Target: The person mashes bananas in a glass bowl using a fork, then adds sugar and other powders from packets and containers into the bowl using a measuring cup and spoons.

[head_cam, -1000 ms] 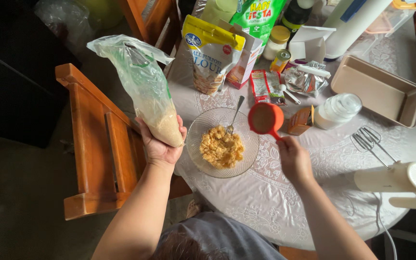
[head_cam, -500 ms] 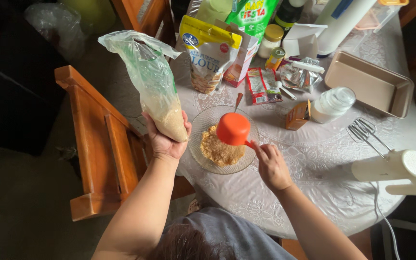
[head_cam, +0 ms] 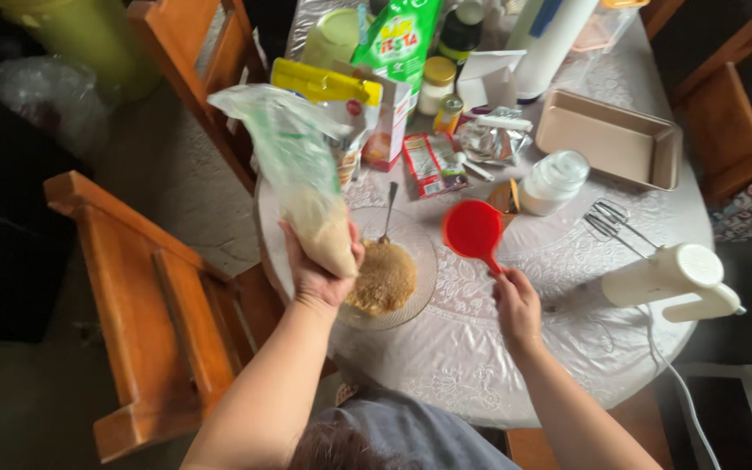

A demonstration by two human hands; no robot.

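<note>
From the head camera, looking down on a round counter (head_cam: pixel 515 365) under a pale lace-patterned cloth. The left hand (head_cam: pixel 322 271) is closed around the lower end of a clear plastic bag (head_cam: pixel 306 178) holding pale brown granules; its grip wraps the bag from below, with the bag standing upright and tilted slightly, its loose top rising toward the far edge. The bag hangs over the near-left edge of the counter, just beside and partly over a glass bowl (head_cam: pixel 411 270). In the bowl lies a heap of brown crumbly mix (head_cam: pixel 385 278), and a fork (head_cam: pixel 387 209) leans on the bowl's far rim, its handle pointing away from the person.

The right hand (head_cam: pixel 517 306) pinches the handle of a red measuring cup (head_cam: pixel 473 230), its grip shut on the handle end. The cup is held above the counter just right of the bowl, its open side turned toward the camera, and it looks empty.

Along the far edge stand a yellow-topped flour bag (head_cam: pixel 328 91), a green pouch (head_cam: pixel 398 39), a small jar with a yellow lid (head_cam: pixel 438 83) and a white roll (head_cam: pixel 550 39). Toward the far-right edge sits a beige baking pan (head_cam: pixel 611 139), and nearer the middle a white lidded jar (head_cam: pixel 553 181). A white hand mixer (head_cam: pixel 668 278) lies at the right edge, its beaters (head_cam: pixel 607 219) pointing toward the middle. Wooden chairs (head_cam: pixel 150 305) stand off the counter's left side.
</note>
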